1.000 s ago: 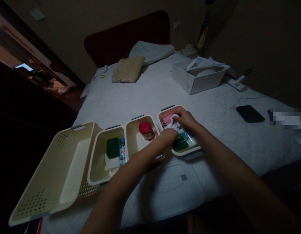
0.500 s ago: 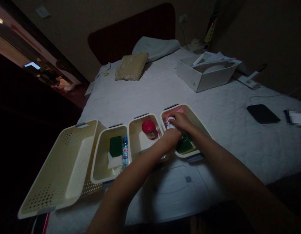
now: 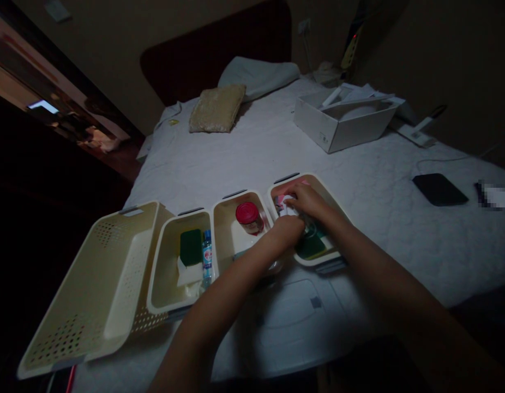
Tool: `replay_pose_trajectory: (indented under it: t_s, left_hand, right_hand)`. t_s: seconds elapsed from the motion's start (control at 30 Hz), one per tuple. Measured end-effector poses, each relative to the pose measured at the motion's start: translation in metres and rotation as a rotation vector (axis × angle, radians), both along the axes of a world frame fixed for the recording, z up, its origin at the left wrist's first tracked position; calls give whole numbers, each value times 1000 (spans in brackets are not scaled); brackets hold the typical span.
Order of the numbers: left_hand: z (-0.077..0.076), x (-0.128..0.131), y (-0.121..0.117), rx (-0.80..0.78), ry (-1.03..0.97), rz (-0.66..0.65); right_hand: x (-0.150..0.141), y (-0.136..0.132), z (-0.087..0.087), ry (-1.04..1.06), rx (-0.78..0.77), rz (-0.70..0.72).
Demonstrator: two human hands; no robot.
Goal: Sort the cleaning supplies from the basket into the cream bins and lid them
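Both my hands are inside the right cream bin. Fingers closed, my right hand grips a small white item whose kind I cannot make out. Just in front of it, my left hand is curled, and what its fingers hold is hidden. Under and beside the hands lie a green scouring pad, a clear round object and something pink. The middle bin holds a can with a red lid, partly behind my left forearm.
The left bin contains a green pad and a blue-capped bottle. A perforated basket stands farther left. On the bed are a white box, a black flat device, a cushion and a clear lid.
The view has shifted slightly, so the bins and basket sit a little farther left. My hands stay in the right bin, with only small finger movement around the white item.
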State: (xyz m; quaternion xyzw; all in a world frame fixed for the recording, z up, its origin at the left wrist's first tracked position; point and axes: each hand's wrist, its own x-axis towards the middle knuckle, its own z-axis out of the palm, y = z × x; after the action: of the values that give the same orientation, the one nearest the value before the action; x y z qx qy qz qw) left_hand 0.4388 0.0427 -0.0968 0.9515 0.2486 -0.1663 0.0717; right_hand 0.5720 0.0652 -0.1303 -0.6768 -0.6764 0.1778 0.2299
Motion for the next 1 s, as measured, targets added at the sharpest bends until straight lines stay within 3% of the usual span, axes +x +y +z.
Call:
replay_pose_trajectory:
  t_s: [0.13,0.37,0.5,0.63,0.77,0.87,1.0]
  left_hand:
    - [-2,0,1,-6,-7,-6]
    - [-4,1,1,-38,-12,-19]
    - [-2,2,-1,-51,-6,-31]
    - [4,3,-4,-33,-15,-46]
    - [12,2,-7,-23,18,-40]
    - [13,1,-8,-24,10,-40]
    - [11,0,-7,-34,-4,-52]
  right_hand:
    - [8,-6,3,-93,69,-94]
    - [11,-13,8,-147,125,-40]
    - [17,-16,10,-121,178,-78]
    - [23,-23,16,-128,151,-193]
    - [25,-31,25,-285,85,-281]
    - [24,-35,28,-377,73,-289]
    - [26,-35,25,-333,93,-243]
